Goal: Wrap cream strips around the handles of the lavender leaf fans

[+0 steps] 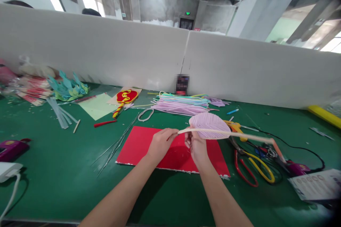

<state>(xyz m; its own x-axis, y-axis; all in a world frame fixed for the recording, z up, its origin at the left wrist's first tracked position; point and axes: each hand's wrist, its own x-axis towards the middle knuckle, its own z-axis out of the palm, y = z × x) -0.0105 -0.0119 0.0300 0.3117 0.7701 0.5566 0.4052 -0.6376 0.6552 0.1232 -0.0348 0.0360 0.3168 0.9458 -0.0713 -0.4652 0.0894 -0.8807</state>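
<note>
Above a red board [178, 166], my left hand [161, 145] pinches one end of a long cream pipe cleaner [250, 136]. The strip runs to the right, passing in front of a lilac petal shape [207, 118], and its far end bends down and looks orange. My right hand [198, 145] has its fingers closed at the petal's lower left side, holding it up. The petal is made of slanted, ribbed lilac rows with a pale rim. Where the strip crosses my right fingers, I cannot tell whether they grip it too.
Lilac and mint pipe cleaners [181, 105] lie behind the board. Pliers [250, 170] and a yellow glue gun [236, 127] with a cable lie right. Thin wires [119, 142], a red-yellow fan-shaped piece [127, 96] and glue sticks [60, 113] are left. A white partition [106, 53] stands behind.
</note>
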